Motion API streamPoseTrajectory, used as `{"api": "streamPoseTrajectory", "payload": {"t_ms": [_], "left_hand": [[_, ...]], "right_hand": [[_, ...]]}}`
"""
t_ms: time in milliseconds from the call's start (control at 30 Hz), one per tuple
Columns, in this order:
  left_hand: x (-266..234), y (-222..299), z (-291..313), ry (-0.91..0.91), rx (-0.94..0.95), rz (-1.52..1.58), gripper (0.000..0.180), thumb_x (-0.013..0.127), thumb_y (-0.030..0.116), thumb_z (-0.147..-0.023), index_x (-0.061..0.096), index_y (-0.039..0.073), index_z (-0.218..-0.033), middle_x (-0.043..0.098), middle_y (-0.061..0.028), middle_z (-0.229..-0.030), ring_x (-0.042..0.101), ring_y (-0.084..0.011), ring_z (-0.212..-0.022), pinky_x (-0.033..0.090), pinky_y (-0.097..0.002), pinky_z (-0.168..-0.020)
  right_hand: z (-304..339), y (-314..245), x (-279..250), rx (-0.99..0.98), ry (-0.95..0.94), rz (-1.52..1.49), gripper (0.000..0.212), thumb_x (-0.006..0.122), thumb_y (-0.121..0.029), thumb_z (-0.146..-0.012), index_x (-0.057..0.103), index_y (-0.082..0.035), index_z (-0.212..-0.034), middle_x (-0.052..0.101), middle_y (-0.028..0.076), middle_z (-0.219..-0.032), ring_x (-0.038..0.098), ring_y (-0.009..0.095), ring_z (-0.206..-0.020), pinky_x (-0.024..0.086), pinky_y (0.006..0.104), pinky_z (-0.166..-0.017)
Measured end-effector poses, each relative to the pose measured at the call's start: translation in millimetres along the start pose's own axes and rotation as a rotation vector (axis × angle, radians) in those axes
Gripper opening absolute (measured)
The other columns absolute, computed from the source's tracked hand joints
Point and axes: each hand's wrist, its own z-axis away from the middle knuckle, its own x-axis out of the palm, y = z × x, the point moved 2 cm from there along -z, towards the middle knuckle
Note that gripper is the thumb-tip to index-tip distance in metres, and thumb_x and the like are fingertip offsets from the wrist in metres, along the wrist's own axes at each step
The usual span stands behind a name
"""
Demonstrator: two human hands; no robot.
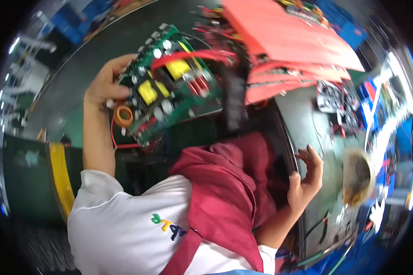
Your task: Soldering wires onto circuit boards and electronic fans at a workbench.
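Observation:
My left hand (109, 81) grips the left edge of a large green circuit board (201, 110), thumb on the component side and fingers mostly hidden behind it. The board is held tilted, showing yellow transformers (147, 92), white round capacitors and a copper-wound ring coil (123, 116) at its lower left corner. Thick red wires (188, 56) run across its upper part. My right hand (306, 178) is away from the board, beside the edge of the bench at the right. Its fingers are curved and apart, with nothing between them.
Pink-red sheets (293, 41) lie stacked behind the board, with boards and wires among them. On the grey bench (298, 123) at right are a black-and-white part (337, 97) and a round pale container (358, 178). A blurred dark upright object (234, 96) stands beside the board.

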Motion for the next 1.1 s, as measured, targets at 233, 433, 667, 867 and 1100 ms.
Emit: {"api": "streamPoseTrajectory", "payload": {"t_ms": [233,433,667,867,1100], "left_hand": [[-284.4,-55.6,53.6,0.55,-0.08,-0.042,0.046,0.073,0.008,-0.093,0.069,-0.006,-0.136,0.078,-0.0095,-0.118,0.077,-0.0175,-0.1,0.063,-0.0319,-0.089],[-440.3,-220.2,-38.2,1.07,-0.133,0.388,0.018,0.075,0.016,-0.099,0.075,0.001,-0.109,0.079,-0.0106,-0.099,0.078,-0.0251,-0.087,0.065,-0.0391,-0.079],[-455.0,-249.8,-100.8,1.239,-0.221,0.059,0.025,0.079,0.019,-0.096,0.074,0.002,-0.113,0.076,-0.0101,-0.093,0.072,-0.0209,-0.077,0.058,-0.0391,-0.071],[-313.7,-184.9,-87.5,1.372,0.312,-0.862,0.055,0.08,0.025,-0.095,0.062,-0.005,-0.138,0.07,-0.0194,-0.128,0.067,-0.0257,-0.124,0.054,-0.0402,-0.104],[-22.2,-124.9,-126.9,0.219,1.017,-0.734,0.034,0.083,0.006,-0.079,0.07,0.008,-0.111,0.071,-0.005,-0.093,0.069,-0.0244,-0.078,0.056,-0.0384,-0.071]], "right_hand": [[-11.8,-27.8,104.9,0.064,-0.073,-0.013,0.07,0.078,-0.045,-0.103,0.061,0.004,-0.148,0.071,0.013,-0.118,0.069,0.022,-0.108,0.054,0.0381,-0.101],[-24.4,31.9,141.5,0.175,-0.048,0.092,0.057,0.075,-0.034,-0.107,0.062,0.002,-0.148,0.071,0.011,-0.118,0.068,0.019,-0.106,0.054,0.0345,-0.095],[-49.0,57.1,182.5,0.253,-0.007,0.26,0.043,0.068,-0.022,-0.11,0.063,0.001,-0.145,0.073,0.01,-0.114,0.067,0.017,-0.102,0.054,0.0306,-0.091],[-50.9,87.3,189.8,0.237,0.0,0.217,0.032,0.061,-0.014,-0.113,0.066,0.004,-0.14,0.073,0.008,-0.107,0.067,0.016,-0.096,0.055,0.0304,-0.088],[-58.0,86.3,151.8,0.256,0.063,0.323,0.029,0.061,-0.006,-0.111,0.066,0.007,-0.136,0.078,0.011,-0.108,0.073,0.018,-0.097,0.059,0.0304,-0.088]]}}
